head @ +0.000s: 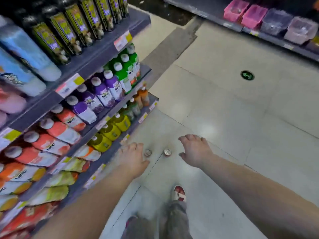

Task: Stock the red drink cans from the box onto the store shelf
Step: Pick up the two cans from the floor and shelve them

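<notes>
I look down the aisle and see both my arms reaching forward over the pale tiled floor (215, 104). Two red drink cans (157, 152) stand upright on the floor between my hands, only their silver tops with a red edge are clear to me. The left can (148, 152) is just beside the fingers of my left hand (133, 157); whether they touch it I cannot tell, because this part is blurred. The right can (167, 152) stands apart from my right hand (195, 150). The grip of both hands is spread, the fingers apart and curved downward, holding nothing.

On the left the store shelf (96, 57) rises in several grey levels with price labels on the edges. Its lower levels carry yellow bottles (110, 131), above them purple bottles (96, 95) and green bottles (126, 69), and nearer to me orange-red bottles (57, 130). The top level holds dark cans with yellow-green labels (69, 30). The shelf edge is very near my left forearm.

Near the bottom I see grey trouser legs and one shoe (179, 193), red and white, standing on the floor just near the cans. On the far right another shelf holds pink bins (245, 14) and grey bins (286, 25). A round green arrow sticker (247, 75) lies on the floor, well apart from the cans.
</notes>
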The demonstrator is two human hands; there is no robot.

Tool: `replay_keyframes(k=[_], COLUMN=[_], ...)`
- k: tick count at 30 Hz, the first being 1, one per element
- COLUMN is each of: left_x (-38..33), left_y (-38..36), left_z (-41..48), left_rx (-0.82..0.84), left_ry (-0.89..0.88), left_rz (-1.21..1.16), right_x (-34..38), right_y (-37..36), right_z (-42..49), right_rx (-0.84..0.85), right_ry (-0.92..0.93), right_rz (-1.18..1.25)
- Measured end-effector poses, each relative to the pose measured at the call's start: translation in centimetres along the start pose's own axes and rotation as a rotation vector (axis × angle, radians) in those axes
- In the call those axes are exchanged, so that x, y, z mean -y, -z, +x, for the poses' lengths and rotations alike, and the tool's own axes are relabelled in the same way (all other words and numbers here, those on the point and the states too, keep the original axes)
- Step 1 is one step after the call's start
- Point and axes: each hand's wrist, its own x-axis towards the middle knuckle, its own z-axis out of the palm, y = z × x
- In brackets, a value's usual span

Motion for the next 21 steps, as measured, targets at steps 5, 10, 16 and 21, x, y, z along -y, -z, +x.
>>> replay_keyframes(k=[5, 10, 16, 21], left_x=[0.4, 2.6, 4.8, 5.5], left_y=[-5.6, -14.0, -24.5, -32.7], left_z=[8.7, 17.2, 25.9, 31.4], left_rx=[0.096, 0.144, 0.21, 0.238], left_ry=[0.016, 0.032, 0.063, 0.117], left_rz=[-0.013, -0.03, -0.073, -0.163], right_x=[-1.8, -2.9, -4.2, -5.9], right_y=[-5.1, -13.5, -24.7, -32.5], right_z=[9.4, 18.1, 26.6, 31.9], right_rx=[0.076, 0.132, 0.233, 0.269], right_ry=[0.027, -0.001, -0.021, -0.066], right_rz=[0.002, 0.034, 0.046, 0.05])
